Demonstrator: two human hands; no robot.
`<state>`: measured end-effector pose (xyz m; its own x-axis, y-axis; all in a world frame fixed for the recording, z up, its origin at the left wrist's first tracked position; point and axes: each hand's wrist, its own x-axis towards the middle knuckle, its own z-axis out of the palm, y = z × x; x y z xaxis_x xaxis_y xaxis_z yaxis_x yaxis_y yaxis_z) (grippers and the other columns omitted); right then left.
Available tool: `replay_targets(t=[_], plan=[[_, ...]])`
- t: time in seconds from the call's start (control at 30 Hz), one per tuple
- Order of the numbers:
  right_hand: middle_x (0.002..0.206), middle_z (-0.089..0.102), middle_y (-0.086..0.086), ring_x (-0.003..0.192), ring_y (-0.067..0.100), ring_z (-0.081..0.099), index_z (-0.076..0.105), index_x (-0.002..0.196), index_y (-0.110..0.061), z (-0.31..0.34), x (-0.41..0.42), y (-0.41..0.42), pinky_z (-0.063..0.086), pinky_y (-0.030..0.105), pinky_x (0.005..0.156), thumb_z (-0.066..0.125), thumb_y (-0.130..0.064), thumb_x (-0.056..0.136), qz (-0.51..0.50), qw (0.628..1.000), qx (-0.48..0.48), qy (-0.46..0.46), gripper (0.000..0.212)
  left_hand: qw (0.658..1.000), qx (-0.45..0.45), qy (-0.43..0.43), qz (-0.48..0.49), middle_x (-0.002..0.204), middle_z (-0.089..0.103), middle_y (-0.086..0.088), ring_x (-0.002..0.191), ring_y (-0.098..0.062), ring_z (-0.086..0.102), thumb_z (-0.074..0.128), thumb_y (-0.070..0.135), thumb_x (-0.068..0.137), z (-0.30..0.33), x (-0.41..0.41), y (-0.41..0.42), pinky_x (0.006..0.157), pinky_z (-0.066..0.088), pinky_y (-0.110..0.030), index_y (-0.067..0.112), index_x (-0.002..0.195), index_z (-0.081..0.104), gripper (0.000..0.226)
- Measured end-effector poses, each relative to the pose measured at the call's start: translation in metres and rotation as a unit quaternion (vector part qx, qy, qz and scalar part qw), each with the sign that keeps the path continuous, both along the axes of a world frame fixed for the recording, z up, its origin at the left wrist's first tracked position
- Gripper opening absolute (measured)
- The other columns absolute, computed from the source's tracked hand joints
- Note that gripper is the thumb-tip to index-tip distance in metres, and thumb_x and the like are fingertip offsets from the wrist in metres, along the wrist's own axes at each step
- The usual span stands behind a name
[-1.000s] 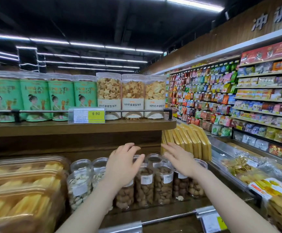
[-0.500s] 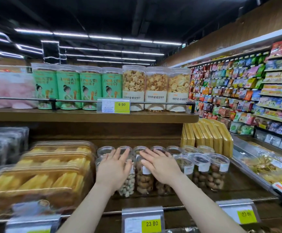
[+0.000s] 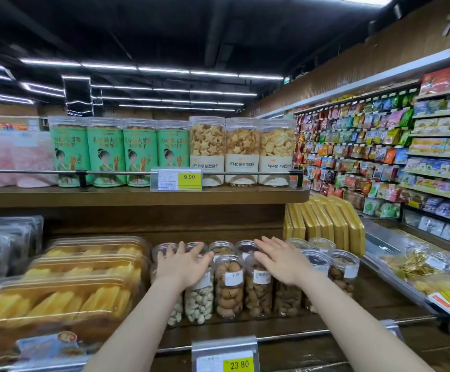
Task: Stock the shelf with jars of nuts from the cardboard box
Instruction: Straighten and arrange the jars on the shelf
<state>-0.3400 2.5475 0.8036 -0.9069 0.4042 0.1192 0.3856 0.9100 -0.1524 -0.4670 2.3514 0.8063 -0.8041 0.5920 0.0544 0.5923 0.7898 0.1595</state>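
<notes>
Reaching with both flat hands over the clear jars of nuts on the lower shelf.

Left hand is lying splayed, fingers released, against the lid of the pistachio jar; right hand is likewise spreading loose over the brown-nut jars, gripping nothing. Trays of yellow pastry are crowding the jars' left side, yellow packets standing behind right, and a 23.80 price tag is hanging on the front rail.

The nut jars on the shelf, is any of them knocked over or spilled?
No, nothing stands out. The nut jars stand upright with lids on, in rows on the lower shelf. The left hand and right hand rest open on their tops.
</notes>
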Motion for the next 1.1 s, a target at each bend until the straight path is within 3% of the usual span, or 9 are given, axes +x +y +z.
replay_targets(t=[0.33, 0.53, 0.63, 0.7, 0.8, 0.87, 0.97, 1.1], plan=[[0.150, 0.030, -0.005, 0.139, 0.021, 0.025, 0.032, 0.141, -0.032, -0.009, -0.002, 0.004, 0.019, 0.043, 0.115, 0.020, -0.045, 0.098, -0.013, 1.000, 0.011, 0.018, 0.047, 0.999, 0.003, 0.021, -0.036, 0.159, 0.009, -0.004, 0.145, -0.033, 0.006, 0.017, 0.058, 0.094, -0.010, -0.004, 0.005, 0.117, 0.007, -0.043, 0.039, 0.147, 0.016, 0.057], [0.153, 0.025, -0.003, 0.142, 0.022, 0.019, 0.026, 0.144, -0.032, -0.001, -0.001, 0.003, 0.012, 0.044, 0.117, 0.019, -0.052, 0.096, -0.004, 1.000, -0.025, 0.009, 0.052, 0.999, 0.009, 0.019, -0.030, 0.158, 0.013, -0.004, 0.144, -0.033, 0.011, 0.018, 0.061, 0.092, -0.006, -0.004, 0.006, 0.116, 0.010, -0.044, 0.037, 0.146, 0.019, 0.060], [0.151, 0.031, -0.003, 0.139, 0.021, 0.027, 0.028, 0.144, -0.033, 0.011, 0.012, 0.014, 0.020, 0.041, 0.116, 0.027, -0.052, 0.096, 0.015, 0.993, -0.067, 0.093, 0.052, 0.983, 0.101, 0.147, -0.051, 0.149, 0.037, -0.004, 0.138, -0.025, 0.031, 0.014, 0.069, 0.078, -0.004, 0.008, 0.016, 0.113, 0.018, -0.042, 0.027, 0.138, 0.043, 0.078], [0.148, 0.035, -0.002, 0.137, 0.019, 0.032, 0.033, 0.142, -0.028, 0.016, 0.027, 0.031, 0.026, 0.035, 0.112, 0.032, -0.042, 0.097, 0.013, 0.990, -0.060, 0.129, 0.047, 0.960, 0.164, 0.197, -0.115, 0.141, 0.049, -0.002, 0.132, -0.020, 0.041, 0.014, 0.068, 0.070, 0.003, 0.021, 0.039, 0.112, 0.023, -0.038, 0.023, 0.129, 0.053, 0.084], [0.148, 0.038, 0.001, 0.135, 0.019, 0.035, 0.037, 0.141, -0.023, 0.010, 0.041, 0.070, 0.028, 0.030, 0.108, 0.032, -0.033, 0.099, -0.027, 0.995, -0.010, 0.098, 0.044, 0.951, 0.172, 0.119, -0.227, 0.148, 0.039, -0.003, 0.137, -0.017, 0.033, 0.033, 0.060, 0.084, 0.009, 0.036, 0.088, 0.114, 0.023, -0.031, 0.022, 0.136, 0.046, 0.065], [0.152, 0.031, -0.001, 0.140, 0.018, 0.027, 0.032, 0.144, -0.028, 0.003, 0.041, 0.089, 0.022, 0.034, 0.114, 0.030, -0.037, 0.098, -0.053, 0.997, 0.007, 0.052, 0.046, 0.954, 0.143, 0.055, -0.258, 0.153, 0.029, -0.006, 0.142, -0.019, 0.024, 0.039, 0.053, 0.091, 0.009, 0.042, 0.121, 0.116, 0.019, -0.035, 0.022, 0.143, 0.036, 0.061], [0.157, 0.015, -0.005, 0.145, 0.020, 0.011, 0.022, 0.145, -0.038, -0.003, 0.038, 0.100, 0.010, 0.041, 0.118, 0.025, -0.047, 0.097, -0.080, 0.997, 0.003, -0.015, 0.049, 0.965, 0.062, -0.023, -0.252, 0.158, 0.012, -0.005, 0.146, -0.021, 0.009, 0.031, 0.059, 0.092, 0.001, 0.044, 0.155, 0.118, 0.012, -0.043, 0.026, 0.149, 0.018, 0.067], [0.155, 0.024, -0.006, 0.143, 0.019, 0.018, 0.028, 0.142, -0.040, -0.005, 0.034, 0.104, 0.012, 0.041, 0.118, 0.027, -0.047, 0.095, -0.073, 0.997, -0.003, -0.001, 0.047, 0.969, -0.001, -0.011, -0.247, 0.159, 0.008, -0.002, 0.146, -0.021, 0.007, 0.023, 0.061, 0.092, -0.010, 0.042, 0.166, 0.118, 0.008, -0.045, 0.028, 0.149, 0.017, 0.066]])
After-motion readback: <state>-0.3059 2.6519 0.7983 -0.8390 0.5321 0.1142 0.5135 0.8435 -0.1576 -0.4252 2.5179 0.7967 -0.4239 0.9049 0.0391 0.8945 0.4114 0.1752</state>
